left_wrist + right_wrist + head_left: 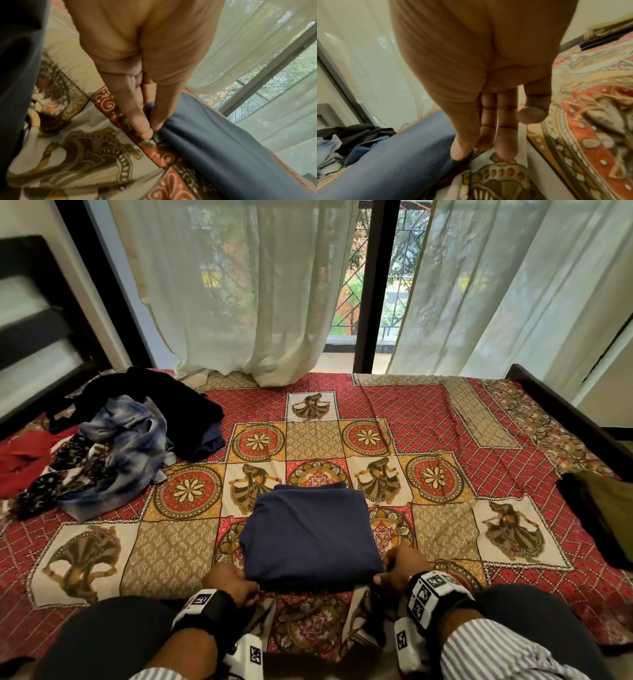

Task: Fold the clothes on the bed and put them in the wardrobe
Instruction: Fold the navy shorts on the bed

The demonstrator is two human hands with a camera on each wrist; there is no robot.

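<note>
Head view: left of the folded navy garment (310, 534), a heap of unfolded clothes (113, 440) is lying on the bed (445, 412), so most of the folding, and every trip to the wardrobe, is judged as remaining. Your left hand (230, 580) is pinching the garment's near left corner. The garment is sitting squared at the bed's centre, close to you. Your right hand (404, 566) is touching the near right corner, fingers extended; whether it is gripping cannot be told. Right of the garment, bare bedspread is leaving room up to a dark and olive stack (603, 508) at the bed's edge.
</note>
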